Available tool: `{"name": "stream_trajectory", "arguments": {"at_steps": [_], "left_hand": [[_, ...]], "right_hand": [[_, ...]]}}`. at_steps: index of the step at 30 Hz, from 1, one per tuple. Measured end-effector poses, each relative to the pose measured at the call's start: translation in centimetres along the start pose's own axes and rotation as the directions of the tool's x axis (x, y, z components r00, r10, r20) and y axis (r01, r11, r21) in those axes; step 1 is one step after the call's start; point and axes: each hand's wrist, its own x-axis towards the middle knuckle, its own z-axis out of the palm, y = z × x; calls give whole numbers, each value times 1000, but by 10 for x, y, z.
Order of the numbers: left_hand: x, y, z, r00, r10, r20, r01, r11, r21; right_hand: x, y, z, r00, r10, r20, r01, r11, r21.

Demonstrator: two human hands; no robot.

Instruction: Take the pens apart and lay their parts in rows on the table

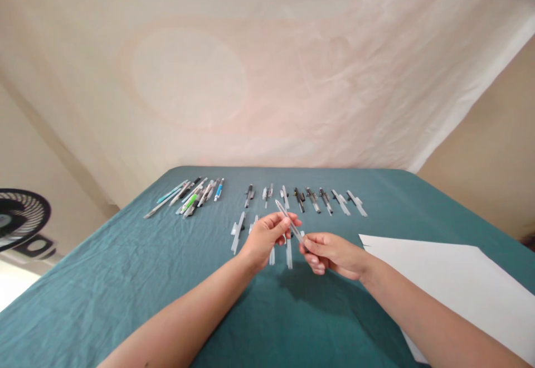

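Both of my hands hold one clear pen (pixel 288 220) above the teal tablecloth (pixel 125 279). My left hand (pixel 265 240) pinches its upper part with thumb and fingertips. My right hand (pixel 330 253) grips its lower end, fingers curled. Under my hands lie a few clear pen caps (pixel 237 233) in a short row. Farther back is a row of several pen caps and clips (pixel 317 201). At the back left sits a loose bunch of several pens (pixel 192 195), some green and blue.
A white sheet of paper (pixel 451 284) lies on the right side of the table. A black fan (pixel 20 217) stands off the table's left edge. A pale cloth backdrop (pixel 267 67) hangs behind the table.
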Motion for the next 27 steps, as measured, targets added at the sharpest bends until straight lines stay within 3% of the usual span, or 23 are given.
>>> {"name": "stream_trajectory", "arguments": {"at_steps": [8,27], "left_hand": [[2,-11,-4,1000,-23,5,23,993,-116],[3,-10,-3,995,19,-101,-21,1000,-17]], "right_hand": [[-2,2,-5,1000,15,-11,-16,998,-53],[3,8,-7,985,-121,-124,84,958,-275]]}}
